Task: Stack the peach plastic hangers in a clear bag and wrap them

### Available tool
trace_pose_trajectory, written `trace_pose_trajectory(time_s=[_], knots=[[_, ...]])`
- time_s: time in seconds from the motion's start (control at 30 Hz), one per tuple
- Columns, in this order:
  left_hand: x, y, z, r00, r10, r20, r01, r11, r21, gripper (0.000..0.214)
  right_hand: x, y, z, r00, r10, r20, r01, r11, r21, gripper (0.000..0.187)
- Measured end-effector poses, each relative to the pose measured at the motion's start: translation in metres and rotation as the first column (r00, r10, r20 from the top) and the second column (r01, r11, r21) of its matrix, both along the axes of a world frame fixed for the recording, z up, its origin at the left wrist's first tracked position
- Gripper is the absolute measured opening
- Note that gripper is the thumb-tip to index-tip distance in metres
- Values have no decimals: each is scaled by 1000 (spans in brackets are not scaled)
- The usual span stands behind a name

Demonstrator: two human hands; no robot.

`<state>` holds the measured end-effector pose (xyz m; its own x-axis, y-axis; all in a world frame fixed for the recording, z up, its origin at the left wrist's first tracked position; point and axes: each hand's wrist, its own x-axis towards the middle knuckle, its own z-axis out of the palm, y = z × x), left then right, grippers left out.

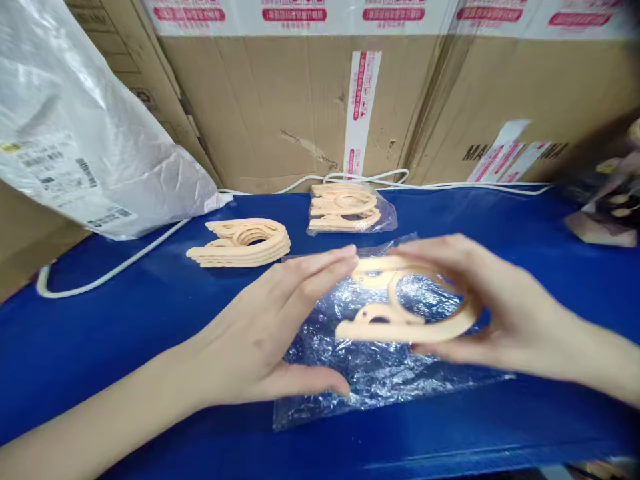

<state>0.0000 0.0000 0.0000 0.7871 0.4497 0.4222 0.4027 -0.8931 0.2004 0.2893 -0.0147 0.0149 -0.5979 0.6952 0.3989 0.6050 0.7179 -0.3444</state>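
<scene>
Hanger [385,332] clamped in right hand [505,313], over clear bag [380,383]; left hand [260,333] held at hanger's 9 o'clock, thumb and fingers apart, contact unclear; from hanger, stack [235,253] seen at 10 o'clock, bagged hangers [343,221] at 11.

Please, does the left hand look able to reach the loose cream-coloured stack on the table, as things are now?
Probably yes. The left hand is spread open, not closed around anything, and the loose stack lies just beyond it on the blue table, with nothing visible standing between them.
</scene>
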Motion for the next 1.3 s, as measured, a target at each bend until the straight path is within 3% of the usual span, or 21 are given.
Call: trace_pose_trajectory(time_s=[0.17, 0.33, 0.43, 0.6, 0.8, 0.93, 1.1, 1.3], knots=[[-4, 5, 2, 990, 68, -125, -79, 993, -91, 90, 60, 35, 23, 976, -215, 20, 216, 972, -94, 83], [-3, 9, -6, 974, 13, -225, -54, 982, -179, 94, 99, 44, 27, 967, -235, 101, 255, 917, -309, 75], [-2, 11, -9, 957, 4, -289, -75, 969, -236, 93, 95, 41, 24, 972, -180, 151, 221, 917, -332, 74], [-2, 11, -9, 933, -1, -360, -104, 956, -273, 92, 59, 35, 14, 943, -60, 327, 89, 993, -73, 70], [0, 10, -10, 927, -2, -376, -98, 964, -246, 90, 23, 32, -9, 960, -21, 278, 24, 1000, -8, 73], [1, 10, -10, 920, -3, -391, -101, 964, -246, 87, 15, 30, -18, 981, -31, 192, 46, 996, -76, 77], [1, 8, -5, 918, -20, -397, -89, 963, -255, 77, 28, 35, -14, 993, 5, 122, 26, 967, -252, 83], [0, 8, -5, 914, -56, -403, -52, 966, -252, 68, 46, 46, -8, 980, -26, 198, 73, 970, -231, 58]])
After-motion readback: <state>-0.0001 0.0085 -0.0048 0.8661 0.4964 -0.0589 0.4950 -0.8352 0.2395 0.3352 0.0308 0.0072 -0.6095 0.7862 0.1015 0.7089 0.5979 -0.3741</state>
